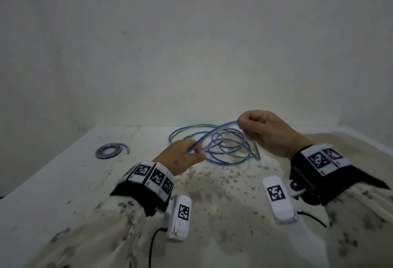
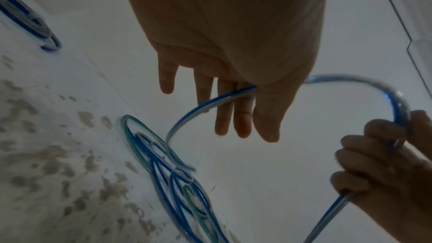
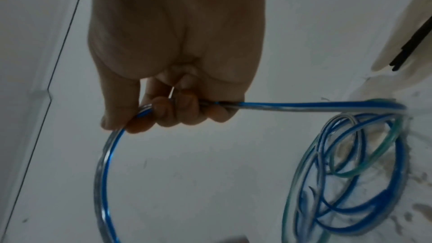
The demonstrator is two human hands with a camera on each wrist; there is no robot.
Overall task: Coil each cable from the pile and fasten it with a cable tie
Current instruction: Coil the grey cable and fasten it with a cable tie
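A blue-and-clear cable (image 1: 214, 133) stretches in the air between my two hands. My left hand (image 1: 192, 150) pinches it between thumb and fingers (image 2: 243, 117), low over the table. My right hand (image 1: 253, 126), higher and to the right, grips the same cable (image 3: 292, 106) in curled fingers (image 3: 184, 110); the cable bends in a loop (image 3: 103, 173) past the thumb. Behind and between the hands lies the loose pile (image 1: 229, 150) of blue, green and clear cables (image 2: 168, 169), to which the held cable runs down.
A coiled blue-and-grey cable (image 1: 108, 151) bound with a white tie lies at the far left of the table (image 1: 63, 182). The white tabletop carries brown stains (image 1: 212, 193) in front of the pile. A wall stands close behind. My patterned sleeves (image 1: 95, 235) cover the near edge.
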